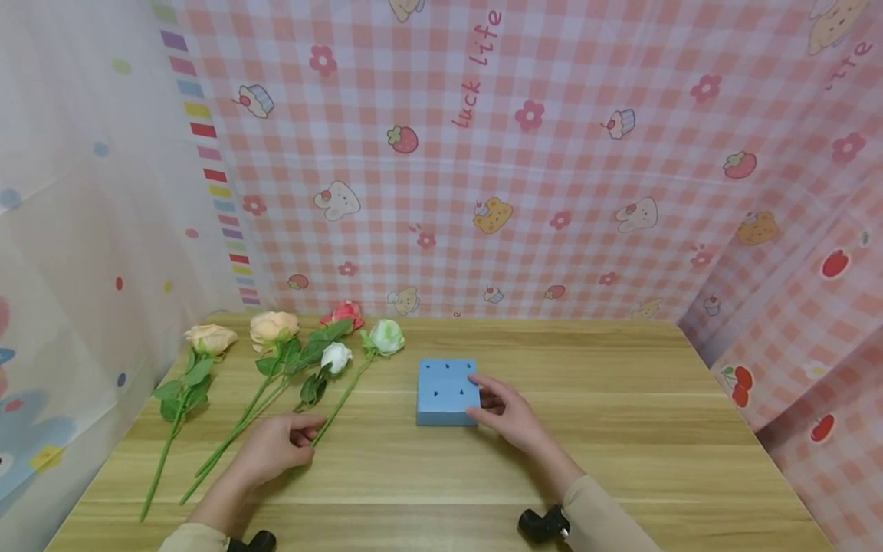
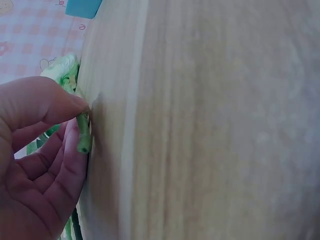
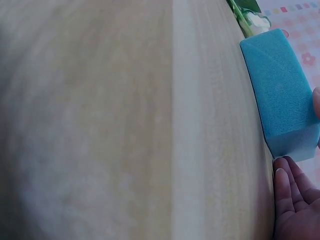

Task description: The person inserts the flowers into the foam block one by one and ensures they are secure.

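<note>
my left hand (image 1: 279,448) is to the left of the blue block, nearer me than it, pinching the green stem (image 1: 345,397) of the white-green rose (image 1: 386,337) between thumb and fingers. low grip: in the left wrist view the cut end (image 2: 84,148) pokes out just past my thumb. bloom points away from me, to the left of the block and a bit farther off.

blue block (image 1: 447,379) sits flat on the tabletop (image 1: 621,429), five small dark holes in its top, three in the far row, two in the near one. my right hand (image 1: 510,412) grips it at its right edge, thumb by the near corner, index finger at the top edge.

other flowers all lie left of the block: white rose (image 1: 336,357) with dark leaves, red rose (image 1: 345,314) farther back, peach rose (image 1: 274,330) beyond those, second peach rose (image 1: 210,339) farthest left of the block. pink checked cloth (image 1: 441,184) hangs behind the block.
</note>
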Demonstrator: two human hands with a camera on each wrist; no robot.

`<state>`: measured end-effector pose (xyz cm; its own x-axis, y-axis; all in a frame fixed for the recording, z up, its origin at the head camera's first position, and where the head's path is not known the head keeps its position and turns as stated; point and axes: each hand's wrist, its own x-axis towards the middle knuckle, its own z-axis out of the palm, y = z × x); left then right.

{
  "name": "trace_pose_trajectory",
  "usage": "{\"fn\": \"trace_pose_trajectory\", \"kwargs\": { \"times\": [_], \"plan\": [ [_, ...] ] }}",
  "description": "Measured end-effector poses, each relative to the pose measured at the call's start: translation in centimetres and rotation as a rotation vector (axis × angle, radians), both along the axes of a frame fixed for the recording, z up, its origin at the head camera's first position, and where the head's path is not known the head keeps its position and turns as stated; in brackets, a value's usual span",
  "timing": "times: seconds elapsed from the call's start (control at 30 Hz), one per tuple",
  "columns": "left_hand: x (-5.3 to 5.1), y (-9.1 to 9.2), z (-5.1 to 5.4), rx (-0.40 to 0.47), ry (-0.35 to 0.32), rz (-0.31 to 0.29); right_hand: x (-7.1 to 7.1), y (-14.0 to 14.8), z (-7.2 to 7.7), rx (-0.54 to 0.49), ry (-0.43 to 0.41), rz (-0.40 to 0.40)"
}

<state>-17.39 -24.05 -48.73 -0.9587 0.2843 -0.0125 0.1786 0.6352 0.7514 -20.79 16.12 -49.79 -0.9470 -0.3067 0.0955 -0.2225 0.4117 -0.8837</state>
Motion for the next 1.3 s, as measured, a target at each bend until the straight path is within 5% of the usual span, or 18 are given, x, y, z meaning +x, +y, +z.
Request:
{"fn": "trace_pose_trajectory", "kwargs": {
  "times": [0.33, 0.67, 1.3],
  "plan": [
    [-0.2, 0.2, 0.0, -0.040, -0.003, 0.035, 1.8, -0.9, 3.6, 0.010, -0.014, 0.006],
    [-0.2, 0.7, 0.2, -0.062, 0.000, 0.056, 0.0, 0.0, -0.7, 0.015, 0.024, -0.008],
    [-0.8, 1.7, 0.3, 0.026, 0.009, 0.113, -0.2, 0.1, -0.8, 0.017, 0.031, -0.016]
  ]
}}
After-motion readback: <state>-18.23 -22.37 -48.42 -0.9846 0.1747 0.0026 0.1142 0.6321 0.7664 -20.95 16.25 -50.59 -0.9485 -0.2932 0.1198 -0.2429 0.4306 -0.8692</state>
